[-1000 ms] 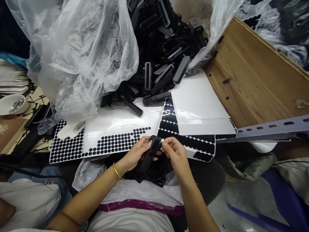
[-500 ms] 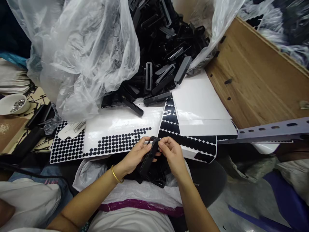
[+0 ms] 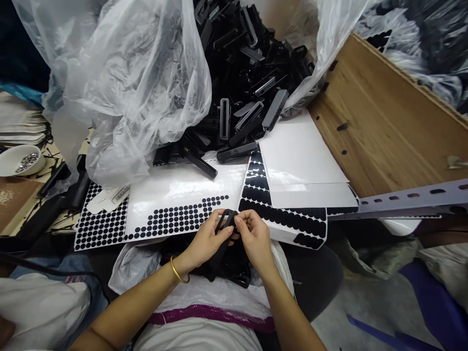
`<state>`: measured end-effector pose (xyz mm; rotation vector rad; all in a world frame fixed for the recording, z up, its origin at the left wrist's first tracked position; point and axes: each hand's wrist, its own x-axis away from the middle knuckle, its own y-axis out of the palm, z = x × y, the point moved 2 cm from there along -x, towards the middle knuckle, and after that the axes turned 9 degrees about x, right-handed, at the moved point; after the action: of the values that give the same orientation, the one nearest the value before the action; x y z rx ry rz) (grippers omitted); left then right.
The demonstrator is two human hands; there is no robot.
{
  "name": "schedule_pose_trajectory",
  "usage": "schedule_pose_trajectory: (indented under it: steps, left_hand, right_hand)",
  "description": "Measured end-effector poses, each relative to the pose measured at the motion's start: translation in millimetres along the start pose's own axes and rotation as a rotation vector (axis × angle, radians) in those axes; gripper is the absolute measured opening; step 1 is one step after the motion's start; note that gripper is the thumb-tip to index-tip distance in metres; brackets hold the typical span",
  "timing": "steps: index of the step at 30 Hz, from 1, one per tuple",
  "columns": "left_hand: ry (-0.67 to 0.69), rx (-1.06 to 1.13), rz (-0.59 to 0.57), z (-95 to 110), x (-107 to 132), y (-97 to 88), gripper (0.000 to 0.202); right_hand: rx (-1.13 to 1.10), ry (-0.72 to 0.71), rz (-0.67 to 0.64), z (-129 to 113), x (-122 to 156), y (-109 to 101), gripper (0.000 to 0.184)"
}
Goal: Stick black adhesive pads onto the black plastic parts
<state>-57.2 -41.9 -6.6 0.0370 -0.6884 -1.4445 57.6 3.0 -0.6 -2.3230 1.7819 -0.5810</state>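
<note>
My left hand (image 3: 210, 240) is closed around a black textured plastic part (image 3: 230, 217), long and narrow with a loop-like opening at its upper end. Thumb and forefinger of my right hand (image 3: 253, 234) pinch at that same end; whether a small piece sits between those fingertips is hidden. Below my hands, an open white bag (image 3: 204, 295) on my lap holds more black parts (image 3: 234, 273). Just beyond lies a white sheet (image 3: 171, 183) with rows of round black stickers (image 3: 175, 218). To its right is another sheet of black dots (image 3: 292, 222).
A heap of black plastic parts (image 3: 248, 87) spills from a clear plastic bag (image 3: 142, 87) at the back. Blank white sheets (image 3: 303, 151) lie beside a wooden panel (image 3: 387, 117) and a perforated metal rail (image 3: 413, 192). At left are a bowl of small metal pieces (image 3: 9, 161) and another person's sleeve (image 3: 44, 307).
Both hands have shifted slightly left with the part. The part has turned in my left hand, so its loop opening shows more and its long body less.
</note>
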Motion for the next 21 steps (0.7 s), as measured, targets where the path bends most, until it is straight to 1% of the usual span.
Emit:
schedule_pose_trajectory:
  steps: [3, 6, 8, 9, 11, 12, 13, 14, 15, 16, 17, 18, 19, 20, 21]
  left_hand:
    - [0.021, -0.048, 0.001, -3, -1, -0.6, 0.026]
    - [0.073, -0.127, 0.023, -5, 0, -2.4, 0.024]
    - [0.083, -0.173, 0.007, -4, 4, -4.1, 0.024]
    - [0.076, -0.212, -0.032, -1, 6, -5.0, 0.024]
    - [0.05, -0.34, -0.189, 7, 11, -6.8, 0.028]
    - [0.05, -0.421, -0.279, 14, 12, -8.4, 0.03]
    - [0.067, -0.52, -0.345, 22, 10, -11.1, 0.033]
    - [0.114, -0.61, -0.36, 32, 6, -15.2, 0.034]
    - [0.192, -0.714, -0.298, 42, -3, -21.0, 0.033]
    - [0.291, -0.841, -0.17, 54, -14, -28.3, 0.031]
    - [0.405, -0.977, -0.002, 66, -26, -36.1, 0.031]
    - [0.509, -1.12, 0.142, 76, -40, -43.3, 0.032]
    - [0.583, -1.259, 0.277, 86, -53, -50.0, 0.034]
    - [0.631, -1.379, 0.375, 93, -65, -55.9, 0.036]
    - [0.664, -1.465, 0.418, 99, -75, -60.4, 0.034]
  right_hand:
    - [0.059, -0.022, 0.017, -2, 3, 3, 0.014]
    - [0.163, -0.065, 0.029, -3, 5, 6, 0.012]
    - [0.262, -0.106, 0.106, -3, 5, 2, 0.007]
    - [0.3, -0.12, 0.169, -2, 5, -2, 0.007]
    - [0.329, -0.133, 0.293, 0, 4, -16, 0.013]
    - [0.325, -0.137, 0.327, 1, 4, -23, 0.014]
    - [0.324, -0.144, 0.336, 1, 4, -30, 0.013]
    - [0.332, -0.154, 0.33, 1, 4, -35, 0.01]
    - [0.344, -0.167, 0.309, 1, 5, -39, 0.008]
    - [0.358, -0.182, 0.279, 1, 5, -40, 0.007]
    - [0.37, -0.2, 0.236, 0, 5, -39, 0.007]
    - [0.38, -0.22, 0.187, -1, 5, -35, 0.008]
    - [0.39, -0.239, 0.138, -3, 4, -30, 0.009]
    - [0.407, -0.258, 0.095, -5, 3, -24, 0.01]
    - [0.432, -0.275, 0.059, -7, 0, -17, 0.011]
